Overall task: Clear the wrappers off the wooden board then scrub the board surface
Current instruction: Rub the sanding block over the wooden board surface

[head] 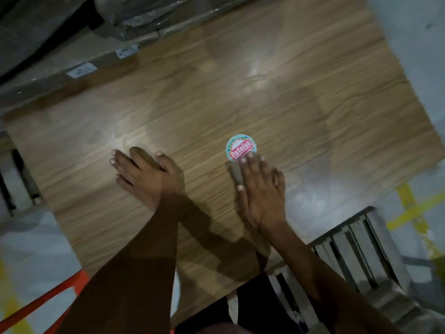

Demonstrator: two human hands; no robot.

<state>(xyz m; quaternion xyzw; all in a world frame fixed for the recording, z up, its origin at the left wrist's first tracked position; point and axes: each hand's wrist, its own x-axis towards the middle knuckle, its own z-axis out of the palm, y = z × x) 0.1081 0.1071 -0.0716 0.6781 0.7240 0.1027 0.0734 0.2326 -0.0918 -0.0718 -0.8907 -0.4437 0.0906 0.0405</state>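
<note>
Resting flat on the wooden board (pixel 240 92), left hand (pixel 147 174) grip open, holding nothing, right hand (pixel 261 189) fingers straight, fingertips touching the round sticker (pixel 240 147) mid-board

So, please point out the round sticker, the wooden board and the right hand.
round sticker (pixel 241 147), head view, its printed centre.
wooden board (pixel 240 97), head view, bare surface.
right hand (pixel 261 186), head view, its back.

Round sticker (pixel 241 147) on board (pixel 289 112) reads "Patelsa".
</note>
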